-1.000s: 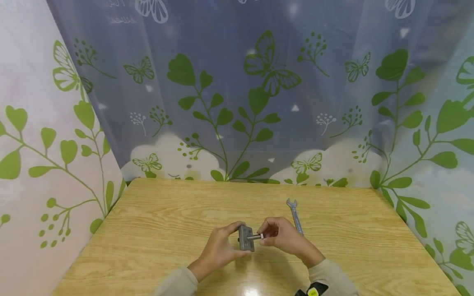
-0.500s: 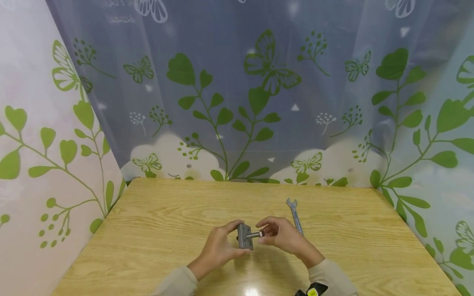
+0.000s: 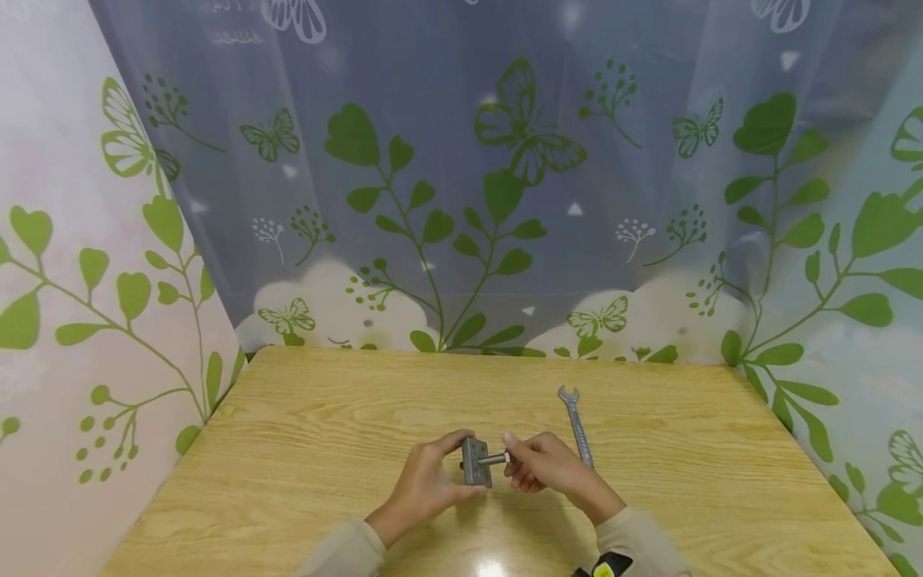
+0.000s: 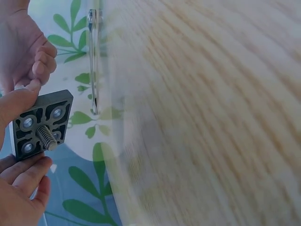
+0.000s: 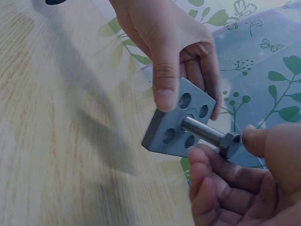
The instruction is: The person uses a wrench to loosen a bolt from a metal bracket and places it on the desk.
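Left hand [image 3: 425,481] pinches the grey plate [image 3: 476,463] by opposite edges, thumb against fingers, above the table [image 3: 324,417]. Bolt [image 3: 493,459] runs through the plate's middle, its threaded tip out the far face. Right hand [image 3: 555,473] pinches the bolt's head between thumb and forefinger. Wrench [image 3: 576,421] lies on the table just beyond the right hand.

Step, as judged: turning the bolt by hand. Best done with the plate steady, the bolt square to it, short light twists at the head. Turning direction cannot be told. Wrench's near end is hidden behind the right hand; the wristband [image 3: 606,567] is cut off below.
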`<state>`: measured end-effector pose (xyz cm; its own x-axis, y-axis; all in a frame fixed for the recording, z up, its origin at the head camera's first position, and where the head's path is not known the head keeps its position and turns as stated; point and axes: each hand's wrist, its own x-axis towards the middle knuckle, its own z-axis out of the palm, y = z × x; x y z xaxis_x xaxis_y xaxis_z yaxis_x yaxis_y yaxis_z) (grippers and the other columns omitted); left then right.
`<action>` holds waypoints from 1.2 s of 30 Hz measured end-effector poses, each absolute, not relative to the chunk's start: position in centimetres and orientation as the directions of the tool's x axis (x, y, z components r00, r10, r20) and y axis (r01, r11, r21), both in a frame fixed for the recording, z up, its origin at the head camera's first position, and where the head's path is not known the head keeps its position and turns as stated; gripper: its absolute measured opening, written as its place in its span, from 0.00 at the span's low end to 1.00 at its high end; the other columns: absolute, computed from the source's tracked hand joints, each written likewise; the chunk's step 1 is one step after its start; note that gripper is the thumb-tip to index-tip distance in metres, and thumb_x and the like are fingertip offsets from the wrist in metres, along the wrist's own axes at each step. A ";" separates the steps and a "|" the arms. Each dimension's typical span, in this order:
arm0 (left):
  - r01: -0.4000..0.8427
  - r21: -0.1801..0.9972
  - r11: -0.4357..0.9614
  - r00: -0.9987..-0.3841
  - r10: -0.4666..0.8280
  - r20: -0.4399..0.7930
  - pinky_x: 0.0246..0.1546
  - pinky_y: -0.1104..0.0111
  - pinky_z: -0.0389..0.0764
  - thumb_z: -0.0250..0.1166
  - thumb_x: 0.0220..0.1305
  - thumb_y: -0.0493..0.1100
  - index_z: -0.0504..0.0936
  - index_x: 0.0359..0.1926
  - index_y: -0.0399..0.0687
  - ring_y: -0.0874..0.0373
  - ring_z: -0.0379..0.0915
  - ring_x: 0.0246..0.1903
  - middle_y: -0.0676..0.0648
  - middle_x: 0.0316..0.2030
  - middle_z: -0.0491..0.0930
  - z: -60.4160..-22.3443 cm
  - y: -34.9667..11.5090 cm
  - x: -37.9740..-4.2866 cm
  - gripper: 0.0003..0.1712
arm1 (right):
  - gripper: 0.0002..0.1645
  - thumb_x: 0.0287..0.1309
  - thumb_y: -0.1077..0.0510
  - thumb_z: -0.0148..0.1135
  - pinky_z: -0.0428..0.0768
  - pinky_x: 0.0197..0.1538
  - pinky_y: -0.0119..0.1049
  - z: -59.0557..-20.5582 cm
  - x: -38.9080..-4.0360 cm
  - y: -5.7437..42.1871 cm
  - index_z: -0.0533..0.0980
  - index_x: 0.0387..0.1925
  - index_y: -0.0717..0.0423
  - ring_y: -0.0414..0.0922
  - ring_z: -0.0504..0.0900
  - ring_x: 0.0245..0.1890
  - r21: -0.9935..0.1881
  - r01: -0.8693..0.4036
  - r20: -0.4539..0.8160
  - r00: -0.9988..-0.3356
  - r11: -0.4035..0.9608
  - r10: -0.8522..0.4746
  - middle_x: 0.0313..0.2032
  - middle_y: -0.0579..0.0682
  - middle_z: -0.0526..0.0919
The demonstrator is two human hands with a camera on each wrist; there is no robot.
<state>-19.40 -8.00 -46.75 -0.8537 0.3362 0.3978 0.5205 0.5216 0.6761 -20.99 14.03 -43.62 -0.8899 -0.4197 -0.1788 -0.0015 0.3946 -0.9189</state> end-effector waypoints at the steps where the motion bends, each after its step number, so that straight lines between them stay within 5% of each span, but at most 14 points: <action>1: 0.520 0.679 0.518 -0.854 0.337 0.397 0.49 0.57 0.82 0.81 0.39 0.42 0.77 0.55 0.37 0.46 0.80 0.48 0.39 0.47 0.83 -46.7 -8.0 -19.4 0.39 | 0.39 0.70 0.38 0.45 0.84 0.31 0.41 -43.6 -21.0 14.0 0.79 0.31 0.71 0.40 0.80 0.22 -0.917 -0.004 -0.177 -0.892 0.400 -0.415 0.21 0.49 0.81; 9: 0.513 0.682 0.522 -0.857 0.354 0.374 0.50 0.56 0.81 0.81 0.40 0.42 0.76 0.56 0.37 0.45 0.80 0.49 0.38 0.49 0.82 -46.6 -8.1 -19.4 0.40 | 0.20 0.64 0.49 0.60 0.83 0.35 0.45 -43.2 -20.9 14.0 0.78 0.36 0.66 0.45 0.80 0.27 -0.920 -0.095 -0.087 -0.897 0.381 -0.433 0.25 0.50 0.81; 13: 0.513 0.667 0.541 -0.857 0.363 0.365 0.51 0.58 0.80 0.81 0.40 0.44 0.75 0.57 0.37 0.46 0.80 0.49 0.38 0.50 0.81 -46.7 -8.1 -19.4 0.41 | 0.13 0.57 0.58 0.67 0.81 0.34 0.38 -43.2 -21.1 14.1 0.79 0.40 0.63 0.44 0.78 0.30 -0.899 -0.208 0.010 -0.890 0.385 -0.457 0.30 0.52 0.81; 24: 0.476 0.675 0.564 -0.873 0.396 0.284 0.54 0.56 0.79 0.80 0.38 0.49 0.72 0.59 0.32 0.45 0.79 0.50 0.37 0.51 0.80 -46.8 -8.4 -19.5 0.48 | 0.10 0.54 0.66 0.67 0.79 0.36 0.29 -43.7 -21.4 13.9 0.82 0.41 0.62 0.43 0.78 0.33 -0.877 -0.292 0.092 -0.882 0.382 -0.462 0.38 0.53 0.83; 36: 0.493 0.671 0.554 -0.869 0.348 0.352 0.48 0.55 0.82 0.82 0.38 0.45 0.77 0.53 0.35 0.47 0.80 0.47 0.39 0.47 0.83 -46.9 -8.3 -19.6 0.39 | 0.14 0.57 0.64 0.65 0.81 0.39 0.30 -43.4 -21.2 14.2 0.80 0.45 0.65 0.45 0.80 0.37 -0.898 -0.275 0.077 -0.867 0.343 -0.493 0.42 0.58 0.82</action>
